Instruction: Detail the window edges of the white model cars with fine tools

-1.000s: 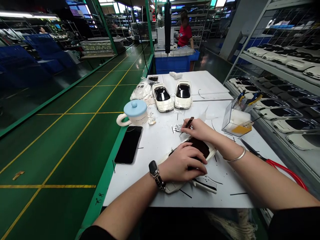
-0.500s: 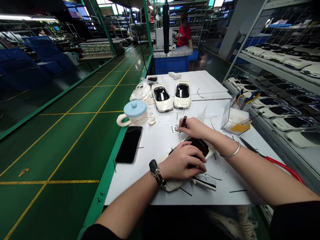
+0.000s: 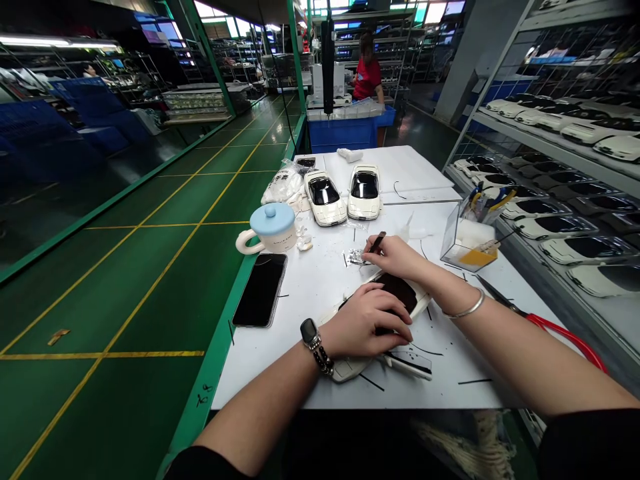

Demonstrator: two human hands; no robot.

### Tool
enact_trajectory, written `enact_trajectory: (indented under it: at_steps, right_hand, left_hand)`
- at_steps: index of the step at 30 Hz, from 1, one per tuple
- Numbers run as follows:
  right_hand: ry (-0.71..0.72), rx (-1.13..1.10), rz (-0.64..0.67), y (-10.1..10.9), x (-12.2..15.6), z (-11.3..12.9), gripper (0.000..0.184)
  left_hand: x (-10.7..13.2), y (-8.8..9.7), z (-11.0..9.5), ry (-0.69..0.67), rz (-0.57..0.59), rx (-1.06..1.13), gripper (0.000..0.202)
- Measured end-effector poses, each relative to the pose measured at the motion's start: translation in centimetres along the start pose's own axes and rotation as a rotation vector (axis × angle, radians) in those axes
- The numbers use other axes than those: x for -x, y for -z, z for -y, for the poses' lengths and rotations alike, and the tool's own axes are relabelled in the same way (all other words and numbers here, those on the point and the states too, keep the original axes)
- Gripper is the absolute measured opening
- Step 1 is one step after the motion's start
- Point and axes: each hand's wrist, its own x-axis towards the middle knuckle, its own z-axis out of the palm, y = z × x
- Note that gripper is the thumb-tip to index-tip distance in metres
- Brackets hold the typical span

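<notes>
My left hand (image 3: 373, 321) lies over a white model car (image 3: 345, 373), its curved fingers holding the roof and dark windows. An opened door (image 3: 410, 365) sticks out from the car's near side. My right hand (image 3: 393, 255) pinches dark tweezers (image 3: 379, 241) just beyond the car. Their tip, partly hidden by the fingers, is at a small patch of shiny silver bits (image 3: 355, 256) on the white tabletop (image 3: 320, 287). Whether the tip grips a bit is too small to tell.
Two white model cars (image 3: 325, 193) stand farther back. At the left are a lidded mug (image 3: 274, 230) and a phone (image 3: 261, 290). A clear tool box (image 3: 470, 243) and red-handled scissors (image 3: 565, 333) lie right. Shelves of model cars (image 3: 565, 213) flank the table; a person (image 3: 367, 77) works behind.
My right hand has shifted slightly right with the tweezers, which now lean over more. My left hand keeps its place on the model car. The head view has moved a little.
</notes>
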Motion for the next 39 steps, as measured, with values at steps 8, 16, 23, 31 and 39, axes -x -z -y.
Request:
enact_trajectory:
  at_steps: [8,16,23,31,39]
  right_hand:
    - [0.004,0.049,0.029,-0.17,-0.22,0.32,0.008]
    - [0.029,0.077,0.031,-0.04,-0.24,0.65,0.007]
    - [0.03,0.067,0.043,-0.1,-0.4,0.4,0.005]
    - [0.02,0.053,0.029,0.03,-0.45,0.37,0.005]
    - [0.019,0.032,0.02,-0.2,-0.45,0.61,0.005]
  left_hand:
    - [0.07,-0.04,0.06,-0.009,-0.006,0.001,0.012]
    - [0.03,-0.12,0.1,-0.013,-0.007,-0.003,0.012]
    - [0.14,-0.27,0.21,-0.045,-0.049,0.017,0.012]
    - [0.08,-0.17,0.22,-0.04,-0.038,0.012,0.013]
    - [0.19,-0.23,0.28,-0.047,-0.04,0.011,0.011]
